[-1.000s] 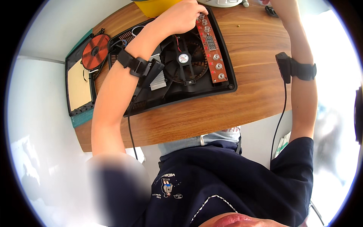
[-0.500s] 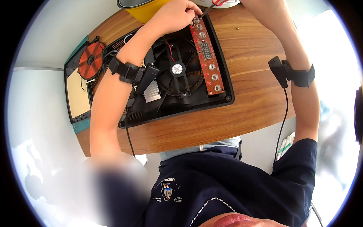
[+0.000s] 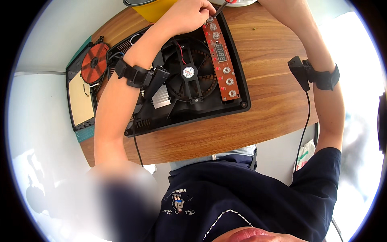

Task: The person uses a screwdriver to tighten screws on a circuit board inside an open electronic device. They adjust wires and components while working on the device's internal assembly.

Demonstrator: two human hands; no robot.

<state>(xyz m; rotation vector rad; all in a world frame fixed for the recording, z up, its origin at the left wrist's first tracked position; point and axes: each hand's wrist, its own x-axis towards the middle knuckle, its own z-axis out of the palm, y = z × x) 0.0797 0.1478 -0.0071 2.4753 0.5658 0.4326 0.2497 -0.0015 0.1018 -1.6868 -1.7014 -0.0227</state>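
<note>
A long red-brown circuit board (image 3: 221, 76) with a digit display and round clear parts lies along the right side of a black appliance housing (image 3: 242, 94). My left hand (image 3: 191, 16) is at the board's far end, fingers bent and pinched together; what they hold is too small to make out. A screwdriver (image 3: 221, 8) slants down beside those fingertips, its shaft reaching the board's end. Its red handle leaves the top edge toward my right hand (image 3: 280, 10), which grips it with fingers beyond the picture. The screwdriver's tip is hard to see.
The housing holds a black fan (image 3: 188, 72) and a silver heat sink (image 3: 162, 98). At left, a copper-red coil (image 3: 95, 57) sits on another black cover. A yellow container (image 3: 155, 11) stands at the far edge of the wooden table (image 3: 270, 76). Cables hang from both wrist straps.
The screwdriver handle has shifted slightly up and left. My right forearm has moved a little to the right, while my left hand stays at the board's end.
</note>
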